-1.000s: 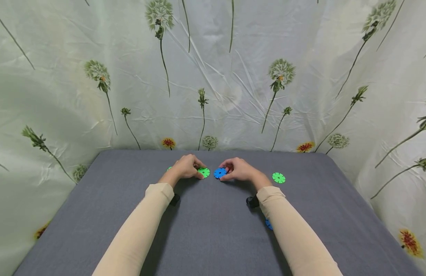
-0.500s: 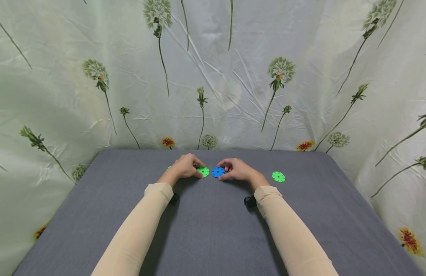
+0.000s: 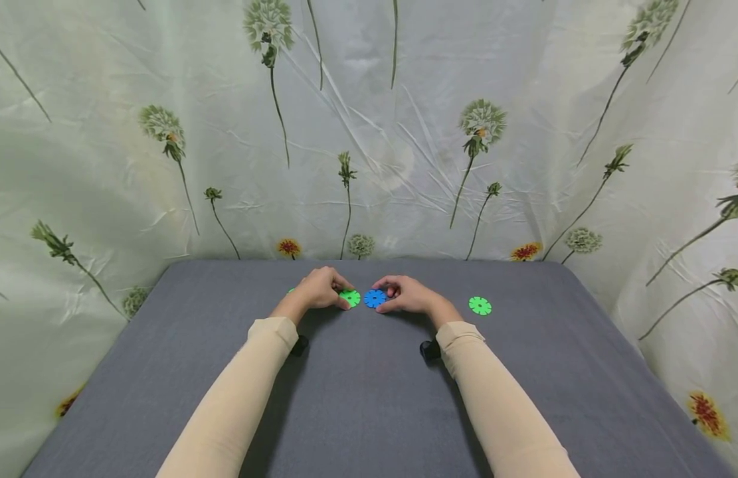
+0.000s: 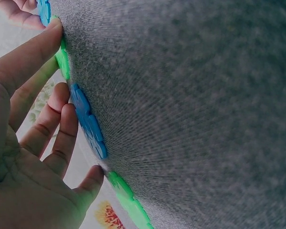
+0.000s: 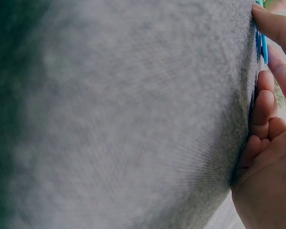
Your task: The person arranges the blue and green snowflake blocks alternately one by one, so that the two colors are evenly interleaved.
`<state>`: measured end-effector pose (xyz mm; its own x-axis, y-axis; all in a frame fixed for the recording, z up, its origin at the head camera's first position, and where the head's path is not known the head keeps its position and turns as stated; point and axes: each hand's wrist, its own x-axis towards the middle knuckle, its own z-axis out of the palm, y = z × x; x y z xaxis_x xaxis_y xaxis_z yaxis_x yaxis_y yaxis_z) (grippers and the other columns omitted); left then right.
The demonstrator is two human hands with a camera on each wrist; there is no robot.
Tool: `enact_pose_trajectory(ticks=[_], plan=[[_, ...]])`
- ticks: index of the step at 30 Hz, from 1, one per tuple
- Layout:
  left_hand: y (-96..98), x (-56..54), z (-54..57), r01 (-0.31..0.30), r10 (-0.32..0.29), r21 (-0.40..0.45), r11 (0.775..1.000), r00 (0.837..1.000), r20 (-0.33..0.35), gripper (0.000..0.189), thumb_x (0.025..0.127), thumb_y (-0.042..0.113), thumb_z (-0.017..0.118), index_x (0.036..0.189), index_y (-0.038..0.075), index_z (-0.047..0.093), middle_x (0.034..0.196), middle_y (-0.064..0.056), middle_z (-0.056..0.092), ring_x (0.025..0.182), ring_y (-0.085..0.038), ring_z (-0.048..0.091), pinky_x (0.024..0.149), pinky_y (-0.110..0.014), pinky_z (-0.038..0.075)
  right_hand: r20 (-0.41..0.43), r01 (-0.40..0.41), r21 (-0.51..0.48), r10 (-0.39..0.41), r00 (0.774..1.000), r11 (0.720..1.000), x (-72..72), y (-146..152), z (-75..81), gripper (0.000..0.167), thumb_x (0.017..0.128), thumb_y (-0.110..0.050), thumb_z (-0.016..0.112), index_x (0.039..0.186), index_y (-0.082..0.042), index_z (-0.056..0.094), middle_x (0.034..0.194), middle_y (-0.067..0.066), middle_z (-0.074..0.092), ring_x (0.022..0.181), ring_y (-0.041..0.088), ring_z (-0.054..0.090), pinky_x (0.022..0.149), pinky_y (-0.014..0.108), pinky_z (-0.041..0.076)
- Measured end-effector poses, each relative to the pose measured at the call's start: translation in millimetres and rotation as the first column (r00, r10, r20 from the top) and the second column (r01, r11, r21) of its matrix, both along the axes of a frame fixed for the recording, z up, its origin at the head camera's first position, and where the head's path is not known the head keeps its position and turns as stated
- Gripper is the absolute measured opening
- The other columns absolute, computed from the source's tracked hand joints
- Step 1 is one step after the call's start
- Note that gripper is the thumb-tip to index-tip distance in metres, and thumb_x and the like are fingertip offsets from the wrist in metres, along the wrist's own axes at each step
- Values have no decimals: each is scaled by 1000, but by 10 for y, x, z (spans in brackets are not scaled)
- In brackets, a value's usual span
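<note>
Near the far edge of the table, my left hand [image 3: 319, 289] pinches a green notched plastic disc [image 3: 351, 299] between thumb and index finger. Just right of it, my right hand [image 3: 412, 296] holds a blue notched disc [image 3: 374, 299] by its edges; a small gap separates the two. In the left wrist view, a second blue disc [image 4: 88, 121] lies by the left hand's other fingers, with another green disc [image 4: 128, 200] beyond it. The right wrist view catches only a thin edge of the held blue disc [image 5: 264, 50], the right hand's lower fingers resting on the cloth.
A lone green disc [image 3: 479, 305] lies to the right of the right hand. Grey cloth covers the table [image 3: 369, 398], and a flower-printed curtain [image 3: 392, 166] hangs right behind its far edge. Both wrists carry small black cameras.
My right hand has slid the blue disc slightly left, narrowing the gap to the green disc. The left hand stays put. A blue disc near the right forearm has become hidden under the sleeve.
</note>
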<state>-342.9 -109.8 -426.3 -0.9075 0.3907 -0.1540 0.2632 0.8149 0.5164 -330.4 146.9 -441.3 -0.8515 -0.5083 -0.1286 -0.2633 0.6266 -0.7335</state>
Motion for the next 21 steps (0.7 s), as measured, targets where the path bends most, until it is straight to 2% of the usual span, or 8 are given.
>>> enact_pose_trajectory(ticks=[12, 21], plan=[[3, -11, -20, -2, 2, 6, 1000, 1000, 10, 41, 89, 27, 91, 129, 21, 82, 137, -9, 75, 130, -32, 66, 113, -59, 48, 7, 2, -12, -2, 1000, 1000, -4, 12, -19, 47, 97, -20, 81, 142, -9, 68, 99, 2, 55, 91, 17, 48, 82, 30, 40], [8, -11, -22, 5, -5, 9, 1000, 1000, 11, 42, 89, 27, 91, 129, 20, 81, 136, -9, 75, 129, -31, 67, 109, -54, 53, 20, 10, -18, -9, 1000, 1000, -3, 12, -33, 48, 98, -19, 80, 143, -8, 68, 100, 3, 54, 91, 17, 47, 83, 30, 39]])
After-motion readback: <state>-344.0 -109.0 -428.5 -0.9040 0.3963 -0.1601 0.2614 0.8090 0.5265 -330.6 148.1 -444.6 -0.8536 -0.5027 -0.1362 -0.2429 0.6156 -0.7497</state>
